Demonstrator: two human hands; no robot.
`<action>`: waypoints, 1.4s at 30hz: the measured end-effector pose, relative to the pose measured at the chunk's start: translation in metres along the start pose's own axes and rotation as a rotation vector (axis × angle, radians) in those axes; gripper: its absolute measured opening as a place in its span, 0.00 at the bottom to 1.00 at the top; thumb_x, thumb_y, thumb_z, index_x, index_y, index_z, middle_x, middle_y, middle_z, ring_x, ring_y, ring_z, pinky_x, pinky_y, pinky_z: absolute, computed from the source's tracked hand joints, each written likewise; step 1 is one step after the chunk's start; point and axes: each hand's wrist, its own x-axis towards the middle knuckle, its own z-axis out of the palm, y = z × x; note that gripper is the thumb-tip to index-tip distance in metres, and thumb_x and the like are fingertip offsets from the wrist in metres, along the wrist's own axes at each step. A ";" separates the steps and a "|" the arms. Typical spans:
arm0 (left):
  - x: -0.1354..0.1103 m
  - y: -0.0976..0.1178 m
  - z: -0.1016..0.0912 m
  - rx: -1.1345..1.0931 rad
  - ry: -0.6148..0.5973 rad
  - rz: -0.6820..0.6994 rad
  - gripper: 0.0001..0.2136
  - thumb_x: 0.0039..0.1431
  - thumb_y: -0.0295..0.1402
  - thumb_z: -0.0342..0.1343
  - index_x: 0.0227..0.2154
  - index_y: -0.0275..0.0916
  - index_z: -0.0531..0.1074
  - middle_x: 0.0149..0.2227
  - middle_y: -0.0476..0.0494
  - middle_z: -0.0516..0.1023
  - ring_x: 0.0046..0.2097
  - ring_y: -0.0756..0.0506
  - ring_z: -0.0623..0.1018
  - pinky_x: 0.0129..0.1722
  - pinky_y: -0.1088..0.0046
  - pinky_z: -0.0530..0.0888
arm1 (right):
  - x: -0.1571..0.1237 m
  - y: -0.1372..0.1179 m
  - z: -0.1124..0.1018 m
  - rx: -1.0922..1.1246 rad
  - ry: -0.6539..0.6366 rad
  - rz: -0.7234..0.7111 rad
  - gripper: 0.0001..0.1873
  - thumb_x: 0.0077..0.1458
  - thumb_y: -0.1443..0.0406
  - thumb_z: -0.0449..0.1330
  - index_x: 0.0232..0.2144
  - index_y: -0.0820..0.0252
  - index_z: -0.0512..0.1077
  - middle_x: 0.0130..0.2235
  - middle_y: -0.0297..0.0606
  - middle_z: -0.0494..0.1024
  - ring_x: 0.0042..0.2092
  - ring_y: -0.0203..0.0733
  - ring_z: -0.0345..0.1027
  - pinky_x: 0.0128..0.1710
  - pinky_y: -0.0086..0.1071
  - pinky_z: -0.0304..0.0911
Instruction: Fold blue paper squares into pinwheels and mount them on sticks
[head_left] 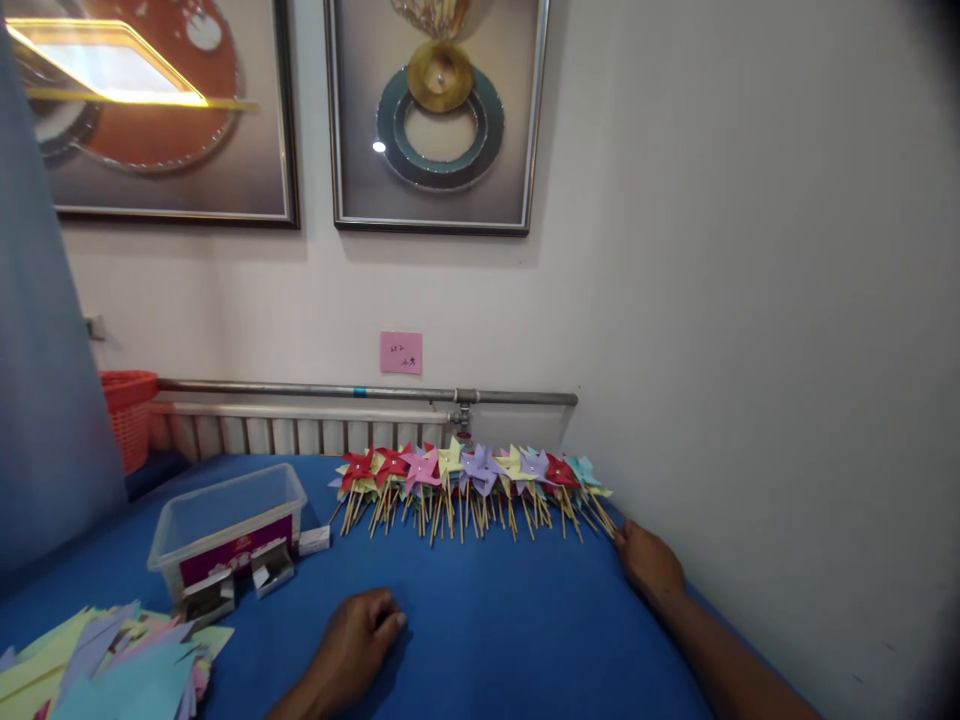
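A long row of paper pinwheels in red, pink, yellow, purple and blue lies on the blue cloth by the wall, their wooden sticks pointing toward me. At the row's right end my right hand is closed on the stick of a pinwheel; its fingertips are partly hidden. My left hand rests on the cloth nearer to me, fingers curled in, with nothing seen in it. To its left lies a pile of coloured paper pieces.
A clear plastic box stands at the left, with small open boxes and a white box beside it. Farther back are a red basket, a radiator and a metal pipe. A wall borders the right side.
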 end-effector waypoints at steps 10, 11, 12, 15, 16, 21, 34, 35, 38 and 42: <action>0.002 -0.003 0.002 0.018 0.005 0.021 0.12 0.62 0.39 0.49 0.26 0.39 0.70 0.28 0.48 0.75 0.33 0.46 0.71 0.35 0.72 0.61 | -0.023 0.001 -0.010 0.032 0.030 0.041 0.16 0.66 0.63 0.49 0.40 0.60 0.76 0.41 0.49 0.84 0.43 0.50 0.79 0.38 0.34 0.63; 0.002 -0.003 0.002 0.019 0.010 0.028 0.12 0.62 0.38 0.49 0.26 0.39 0.70 0.28 0.48 0.75 0.33 0.47 0.71 0.35 0.72 0.61 | -0.028 -0.001 -0.011 0.042 0.049 0.048 0.17 0.67 0.62 0.48 0.40 0.60 0.76 0.41 0.49 0.84 0.42 0.50 0.79 0.38 0.34 0.63; 0.002 -0.002 0.002 0.021 0.015 0.033 0.12 0.61 0.38 0.49 0.26 0.39 0.70 0.28 0.48 0.75 0.33 0.47 0.71 0.35 0.72 0.60 | -0.034 -0.004 -0.012 0.060 0.067 0.045 0.18 0.67 0.61 0.47 0.41 0.59 0.76 0.41 0.48 0.84 0.42 0.49 0.79 0.38 0.34 0.63; 0.002 -0.001 0.002 0.033 0.022 0.021 0.11 0.61 0.36 0.50 0.25 0.39 0.70 0.27 0.49 0.74 0.32 0.47 0.71 0.34 0.72 0.60 | -0.061 -0.025 -0.008 0.238 0.142 -0.069 0.17 0.66 0.58 0.48 0.36 0.56 0.74 0.35 0.43 0.83 0.36 0.47 0.78 0.35 0.33 0.63; 0.002 0.000 0.002 0.035 0.027 0.016 0.11 0.61 0.36 0.50 0.25 0.39 0.70 0.27 0.49 0.74 0.32 0.48 0.71 0.34 0.72 0.60 | -0.074 -0.037 -0.005 0.303 0.149 -0.152 0.16 0.66 0.57 0.49 0.33 0.54 0.73 0.32 0.41 0.82 0.34 0.46 0.77 0.34 0.33 0.63; -0.002 0.006 -0.005 0.076 0.099 0.033 0.12 0.64 0.35 0.50 0.28 0.38 0.74 0.31 0.46 0.79 0.35 0.46 0.74 0.37 0.72 0.62 | -0.170 -0.137 0.030 0.469 0.070 -0.719 0.20 0.69 0.56 0.50 0.25 0.53 0.66 0.26 0.34 0.77 0.27 0.40 0.71 0.30 0.31 0.59; -0.003 0.004 -0.035 0.351 0.073 -0.069 0.12 0.65 0.34 0.53 0.40 0.39 0.81 0.43 0.38 0.84 0.45 0.41 0.79 0.44 0.68 0.70 | -0.280 -0.278 0.057 0.790 -0.115 -1.139 0.25 0.73 0.55 0.42 0.26 0.54 0.66 0.25 0.33 0.77 0.26 0.38 0.70 0.29 0.31 0.55; -0.004 0.007 -0.036 0.362 0.048 -0.068 0.12 0.65 0.33 0.53 0.41 0.38 0.81 0.44 0.38 0.84 0.45 0.41 0.80 0.44 0.67 0.70 | -0.270 -0.273 0.054 0.808 -0.162 -1.053 0.25 0.73 0.54 0.43 0.26 0.54 0.66 0.26 0.33 0.77 0.26 0.38 0.70 0.29 0.31 0.56; -0.010 0.016 -0.042 0.403 0.010 -0.034 0.12 0.65 0.32 0.53 0.42 0.37 0.81 0.44 0.36 0.84 0.45 0.40 0.80 0.44 0.67 0.71 | -0.238 -0.263 0.049 0.844 -0.233 -0.817 0.26 0.71 0.49 0.44 0.27 0.54 0.67 0.27 0.35 0.77 0.30 0.40 0.71 0.32 0.31 0.58; -0.022 0.023 -0.051 0.483 0.067 0.009 0.14 0.67 0.33 0.48 0.42 0.35 0.80 0.43 0.32 0.83 0.43 0.39 0.80 0.41 0.65 0.70 | -0.215 -0.260 0.049 0.869 -0.298 -0.587 0.29 0.65 0.42 0.45 0.22 0.52 0.62 0.21 0.31 0.70 0.25 0.40 0.63 0.28 0.32 0.55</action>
